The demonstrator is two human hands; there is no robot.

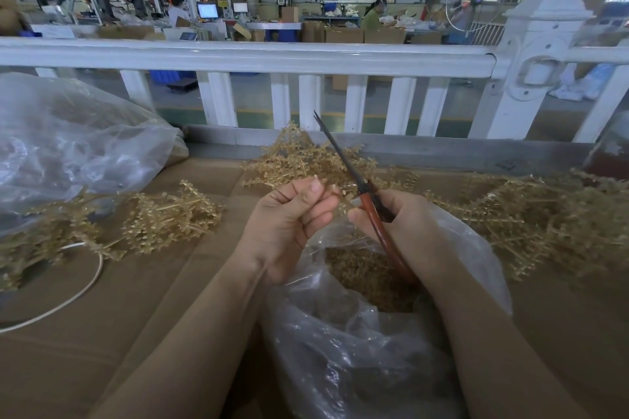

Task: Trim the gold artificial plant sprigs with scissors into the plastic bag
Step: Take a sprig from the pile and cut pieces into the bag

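**Trimming entry: sprig in left hand, scissors in right**

My left hand [292, 214] was curled, thumb and fingers pinching a small gold plastic sprig piece [335, 192] at frame centre. My right hand [401, 221] gripped the long scissors with reddish-brown handles and thin dark blades [357, 180]; the blades pointed toward 11 o'clock, tips barely parted. The sprig piece sat just beside the blades near the pivot; I could not tell whether they touched.

Directly below both hands, at 6 o'clock, lay the crumpled clear plastic bag [357, 343], mouth open, with a heap of gold trimmings [367, 272] inside.

Untrimmed gold artificial sprigs lay on the brown cardboard work surface [136, 299] in three piles: one at 12 o'clock behind the scissors [306, 160], one at 9 o'clock [163, 214], one at 3 o'clock [544, 214].

A large translucent plastic sack [68, 146] sat at 10 o'clock. A thin white cord [85, 282] curved across the cardboard at 8 o'clock. A white railing [272, 56] ran across the far edge of the bench.
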